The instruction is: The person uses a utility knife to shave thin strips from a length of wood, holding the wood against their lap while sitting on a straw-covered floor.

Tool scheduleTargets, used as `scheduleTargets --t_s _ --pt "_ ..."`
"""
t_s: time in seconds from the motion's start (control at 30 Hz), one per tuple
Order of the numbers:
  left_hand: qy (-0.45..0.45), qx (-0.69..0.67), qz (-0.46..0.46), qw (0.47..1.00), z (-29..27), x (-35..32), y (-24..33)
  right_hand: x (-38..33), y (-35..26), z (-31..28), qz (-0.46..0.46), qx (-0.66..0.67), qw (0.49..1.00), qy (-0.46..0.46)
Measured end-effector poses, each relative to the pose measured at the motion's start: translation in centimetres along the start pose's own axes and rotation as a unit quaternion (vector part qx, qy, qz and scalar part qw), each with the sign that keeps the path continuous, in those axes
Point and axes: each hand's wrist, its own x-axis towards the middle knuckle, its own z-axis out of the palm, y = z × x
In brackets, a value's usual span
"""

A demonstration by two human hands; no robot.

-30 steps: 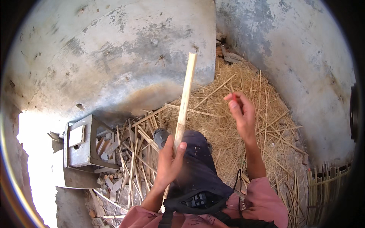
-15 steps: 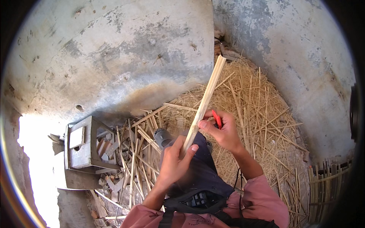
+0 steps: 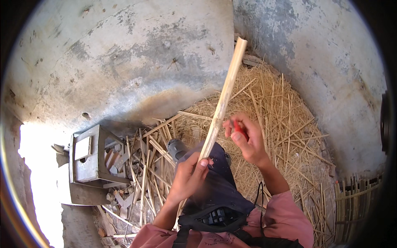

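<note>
A long, pale split bamboo strip (image 3: 225, 97) rises at a slant in front of me, its upper end standing against the wall. My left hand (image 3: 189, 175) is closed round its lower part, with the thumb along the near face. To the right of the strip, my right hand (image 3: 247, 138) has its fingers curled round a small red-handled tool (image 3: 240, 129). Most of that tool is hidden in the palm, so its kind is unclear. A small gap shows between the right fingers and the strip.
Straw-like shavings and thin strips (image 3: 277, 111) cover the floor ahead and to the right. On the left, a worn wooden box (image 3: 89, 165) stands by rubble and loose sticks (image 3: 144, 186). Plastered walls (image 3: 136, 53) close in the far side. A slatted stick panel (image 3: 355, 198) leans at right.
The bamboo strip has shifted upward and stands a little steeper. My right hand has come off it, moving slightly right with the red-handled tool. My left hand still grips the lower part.
</note>
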Motion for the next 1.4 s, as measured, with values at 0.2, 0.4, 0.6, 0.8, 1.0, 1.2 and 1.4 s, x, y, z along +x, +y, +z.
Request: scheduleTargets --t_s 0.2,0.4,0.6,0.8,1.0,1.2,1.4 --pt "0.013 -0.06 0.018 0.998 0.0 0.4 0.0 -0.8 -0.9 1.0 -0.107 -0.173 0.975 -0.086" --pt "0.05 0.001 0.082 0.995 0.4 0.7 0.2 -1.4 0.3 1.6 -0.156 -0.212 0.961 -0.086" --pt "0.093 0.106 0.086 0.986 0.6 1.2 -0.1 -1.5 0.2 2.0 -0.203 -0.246 0.945 -0.079" --pt "0.122 0.135 0.082 0.98 1.0 1.3 -0.2 -1.8 -0.6 1.9 -0.19 -0.282 0.937 -0.079" --pt "0.114 0.118 0.065 0.984 1.3 1.3 0.4 -2.0 -1.2 1.9 -0.193 -0.313 0.928 -0.062" --pt "0.124 0.095 0.052 0.986 1.6 1.2 0.0 -2.2 -1.5 2.4 -0.194 -0.328 0.924 -0.024" --pt "0.124 0.099 0.035 0.987 1.8 1.3 0.3 -2.2 -1.6 2.4 -0.186 -0.33 0.925 -0.003"
